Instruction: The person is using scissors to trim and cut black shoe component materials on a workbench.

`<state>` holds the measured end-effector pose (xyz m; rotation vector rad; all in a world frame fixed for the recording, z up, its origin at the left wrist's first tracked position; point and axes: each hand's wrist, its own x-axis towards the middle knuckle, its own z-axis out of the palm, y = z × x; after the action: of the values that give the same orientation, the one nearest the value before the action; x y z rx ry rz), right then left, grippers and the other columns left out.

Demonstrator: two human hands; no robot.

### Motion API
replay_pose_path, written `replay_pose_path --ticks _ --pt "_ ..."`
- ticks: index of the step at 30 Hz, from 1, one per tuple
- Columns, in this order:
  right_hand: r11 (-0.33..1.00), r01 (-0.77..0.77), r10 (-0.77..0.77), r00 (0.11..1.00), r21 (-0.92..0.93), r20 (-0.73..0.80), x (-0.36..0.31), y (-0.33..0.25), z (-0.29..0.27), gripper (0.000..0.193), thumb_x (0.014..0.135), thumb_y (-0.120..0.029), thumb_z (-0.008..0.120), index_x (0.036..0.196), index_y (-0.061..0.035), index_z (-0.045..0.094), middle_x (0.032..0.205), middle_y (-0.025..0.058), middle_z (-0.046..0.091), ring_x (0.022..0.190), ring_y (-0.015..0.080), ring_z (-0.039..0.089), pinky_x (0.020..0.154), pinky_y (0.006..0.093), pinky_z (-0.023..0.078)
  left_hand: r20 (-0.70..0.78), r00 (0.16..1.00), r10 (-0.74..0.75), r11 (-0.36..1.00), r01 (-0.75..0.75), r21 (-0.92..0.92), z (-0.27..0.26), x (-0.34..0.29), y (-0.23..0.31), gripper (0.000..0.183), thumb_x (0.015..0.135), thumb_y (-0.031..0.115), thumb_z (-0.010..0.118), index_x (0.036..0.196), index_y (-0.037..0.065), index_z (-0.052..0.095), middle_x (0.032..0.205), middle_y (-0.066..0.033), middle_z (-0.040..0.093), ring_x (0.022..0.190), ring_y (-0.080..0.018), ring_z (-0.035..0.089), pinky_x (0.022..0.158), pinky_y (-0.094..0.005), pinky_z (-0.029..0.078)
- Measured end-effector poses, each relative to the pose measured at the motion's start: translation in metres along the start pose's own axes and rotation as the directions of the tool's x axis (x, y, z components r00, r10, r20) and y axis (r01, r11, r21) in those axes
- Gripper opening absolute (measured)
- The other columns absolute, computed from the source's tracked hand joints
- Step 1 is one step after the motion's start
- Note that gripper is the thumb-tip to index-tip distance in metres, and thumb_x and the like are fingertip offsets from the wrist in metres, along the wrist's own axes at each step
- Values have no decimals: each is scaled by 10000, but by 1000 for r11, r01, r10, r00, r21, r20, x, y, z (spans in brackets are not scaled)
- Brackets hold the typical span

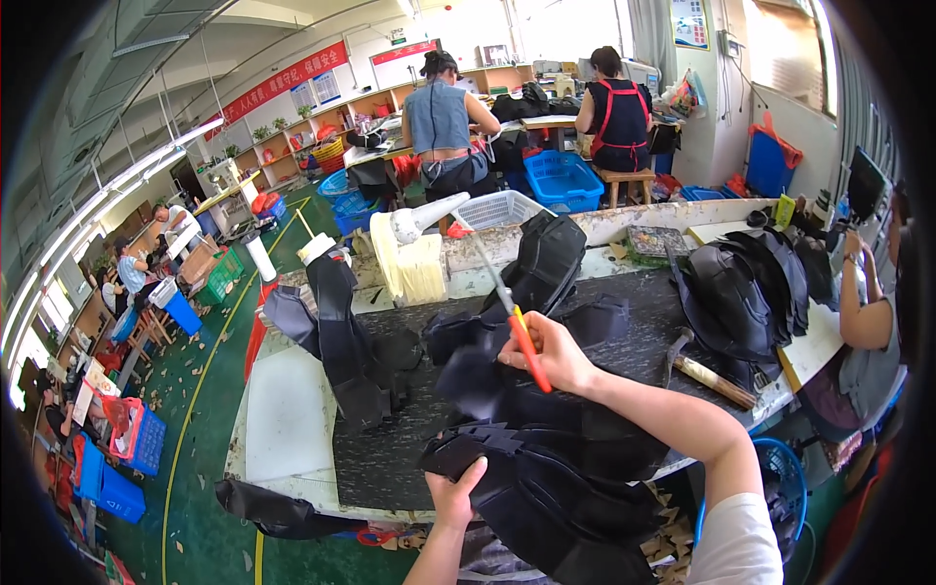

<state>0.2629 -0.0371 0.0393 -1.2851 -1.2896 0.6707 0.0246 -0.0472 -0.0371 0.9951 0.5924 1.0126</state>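
My left hand (pixel 455 495) is closed on the near edge of black panels (pixel 565 497), dark sheet pieces with folds and a notched edge that fan out over the table's front edge. Above the table, my right hand (pixel 554 356) grips a slim tool (pixel 527 348) with a red-and-yellow handle; its thin metal end points up and away, and its exact kind I cannot make out. A blurred black piece (pixel 473 380) lies just left of the right hand; whether the fingers touch it I cannot tell. More black pieces (pixel 546 258) lie beyond the hand.
A hammer (pixel 712 375) rests right of my forearm, by a stack of black panels (pixel 746 292). A white board (pixel 288 419) lies on the worktable's left. At the far edge stands a cream-coloured block (pixel 409 263). A blue basket (pixel 780 487) is below right; a person (pixel 868 322) sits there.
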Motion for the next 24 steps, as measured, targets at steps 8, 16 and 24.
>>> replay_pose_path --ticks 8,16,24 --pt "946 142 -147 989 -291 3 -12 -22 8 349 801 -241 740 942 -20 509 768 126 646 662 246 646 622 342 500 20 909 417 904 -417 97 9 16 16 737 734 81 708 1387 6 374 1442 -87 347 1289 -174 381 1067 -297 289" --pt "673 -46 -96 984 -738 -148 3 -9 -7 614 675 -472 804 968 -18 513 764 142 636 723 283 665 657 383 507 184 955 231 973 -226 -49 14 14 20 835 735 76 708 1449 7 282 1459 -153 362 1239 -172 450 1053 -316 310" --pt "988 148 -152 956 38 252 -30 -35 10 343 778 -171 785 874 -44 482 775 52 645 665 127 617 606 285 500 121 953 276 958 -284 46 10 12 10 274 778 13 685 1049 -3 650 1052 -46 634 970 -139 584 868 -274 438"
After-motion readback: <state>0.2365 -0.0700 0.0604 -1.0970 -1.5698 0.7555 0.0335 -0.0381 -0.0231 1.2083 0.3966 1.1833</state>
